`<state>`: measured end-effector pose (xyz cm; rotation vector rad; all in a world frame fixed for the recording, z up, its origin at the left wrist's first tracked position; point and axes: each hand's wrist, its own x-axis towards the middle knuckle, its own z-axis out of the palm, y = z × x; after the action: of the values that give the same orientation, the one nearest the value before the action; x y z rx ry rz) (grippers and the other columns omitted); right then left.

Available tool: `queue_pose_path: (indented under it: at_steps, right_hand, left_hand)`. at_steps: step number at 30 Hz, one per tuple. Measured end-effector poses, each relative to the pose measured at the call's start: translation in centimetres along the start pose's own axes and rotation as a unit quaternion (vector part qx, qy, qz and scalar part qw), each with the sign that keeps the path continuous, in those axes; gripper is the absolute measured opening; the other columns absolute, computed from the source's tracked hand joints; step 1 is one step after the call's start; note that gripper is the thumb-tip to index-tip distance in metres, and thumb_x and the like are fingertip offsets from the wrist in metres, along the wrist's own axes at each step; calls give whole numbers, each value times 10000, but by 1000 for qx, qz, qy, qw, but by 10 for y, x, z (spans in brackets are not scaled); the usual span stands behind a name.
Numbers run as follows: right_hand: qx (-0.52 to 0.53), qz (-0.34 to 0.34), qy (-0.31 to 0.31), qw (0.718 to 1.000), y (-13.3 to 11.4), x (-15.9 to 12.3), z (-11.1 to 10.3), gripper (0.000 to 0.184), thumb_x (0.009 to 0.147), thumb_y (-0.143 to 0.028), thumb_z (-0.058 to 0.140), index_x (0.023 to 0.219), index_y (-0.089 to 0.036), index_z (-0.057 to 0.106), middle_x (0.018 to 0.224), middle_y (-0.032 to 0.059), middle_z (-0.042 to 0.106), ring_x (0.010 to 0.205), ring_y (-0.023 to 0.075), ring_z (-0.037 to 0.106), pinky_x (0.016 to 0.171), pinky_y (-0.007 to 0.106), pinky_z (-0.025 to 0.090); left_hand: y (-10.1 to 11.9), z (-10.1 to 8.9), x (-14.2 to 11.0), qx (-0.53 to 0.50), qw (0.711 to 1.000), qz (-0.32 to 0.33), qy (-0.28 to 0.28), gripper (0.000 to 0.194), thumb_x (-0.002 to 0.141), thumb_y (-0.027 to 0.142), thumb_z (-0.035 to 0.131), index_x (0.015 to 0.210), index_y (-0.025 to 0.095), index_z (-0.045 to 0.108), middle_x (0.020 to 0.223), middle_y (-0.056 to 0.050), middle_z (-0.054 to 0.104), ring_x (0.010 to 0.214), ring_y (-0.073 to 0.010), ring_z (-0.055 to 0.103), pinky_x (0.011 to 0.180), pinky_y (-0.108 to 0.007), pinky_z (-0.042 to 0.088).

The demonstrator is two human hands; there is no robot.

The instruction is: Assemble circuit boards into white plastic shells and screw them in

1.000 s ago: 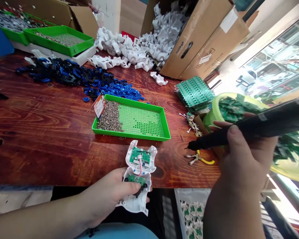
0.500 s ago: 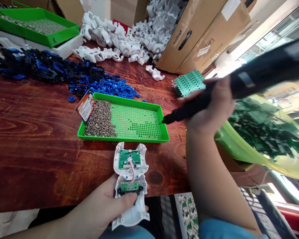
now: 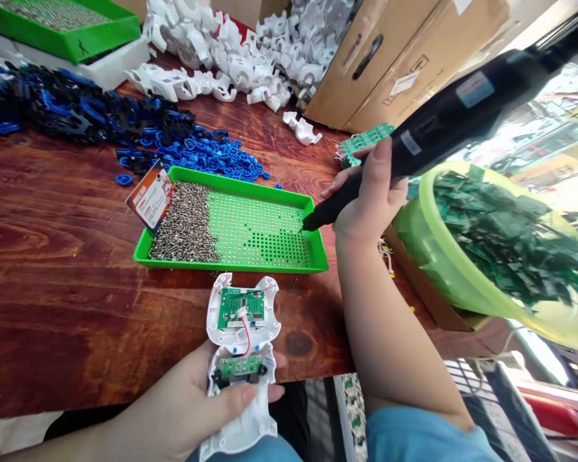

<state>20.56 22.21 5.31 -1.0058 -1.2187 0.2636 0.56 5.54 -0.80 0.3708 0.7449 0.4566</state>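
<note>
My left hand (image 3: 221, 401) grips an opened white plastic housing (image 3: 241, 423), thumb across its lower half. The upper half holds a green circuit board (image 3: 243, 308), joined by a red wire to a smaller board (image 3: 241, 366) below. My right hand (image 3: 370, 199) is wrapped round a black electric screwdriver (image 3: 443, 122). Its tip points down over the right end of a green screw tray (image 3: 231, 265). Loose screws (image 3: 185, 224) are heaped at the tray's left, and others sit in its holes, several of which are bare.
Blue rings (image 3: 212, 154) and black-and-blue parts (image 3: 77, 109) lie behind the tray. White shells (image 3: 212, 45) are piled farther back near a cardboard box (image 3: 380, 70). At right stands a yellow-green tub (image 3: 424, 224) of green boards. A printed card (image 3: 150, 196) leans in the tray.
The screwdriver in my right hand has shifted left, its tip now over the tray's right-end holes. My left hand keeps its hold on the housing. The view has shifted slightly.
</note>
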Motion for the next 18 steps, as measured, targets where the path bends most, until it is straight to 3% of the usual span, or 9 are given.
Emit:
queue_pose_path:
  at_steps: [6, 11, 15, 18]
  right_hand:
    - [26, -5, -1, 1000, 0, -1, 0, 244, 862, -448, 495, 734, -249, 436, 512, -71, 386, 384, 107, 438, 412, 260, 360]
    - [-13, 8, -32, 999, 1, -3, 1, 285, 888, -480, 463, 705, -273, 393, 497, -58, 412, 414, 117, 454, 441, 271, 403]
    - [59, -30, 26, 997, -2, 1, 2, 216, 819, -372, 537, 683, -248, 425, 519, -62, 389, 371, 106, 440, 371, 256, 357]
    - [55, -53, 67, 995, -27, 3, -5, 176, 844, -355, 474, 714, -237, 453, 544, -52, 376, 393, 99, 468, 348, 235, 334]
  left_hand:
    - [-2, -4, 2, -1, 1000, 5, -19, 346, 737, 308, 778, 1063, 248, 677, 1029, -50, 730, 995, -263, 689, 783, -287, 556]
    - [5, 7, -4, -21, 999, -2, 26, 412, 683, 284, 820, 1062, 211, 676, 988, -59, 735, 920, -248, 708, 741, -271, 557]
    - [7, 10, -5, -34, 999, -1, 36, 404, 666, 264, 830, 1034, 192, 679, 916, -55, 735, 909, -257, 707, 729, -286, 561]
    - [3, 6, -3, -36, 999, 16, 13, 338, 701, 246, 805, 1010, 191, 678, 908, -53, 729, 896, -244, 708, 715, -280, 563]
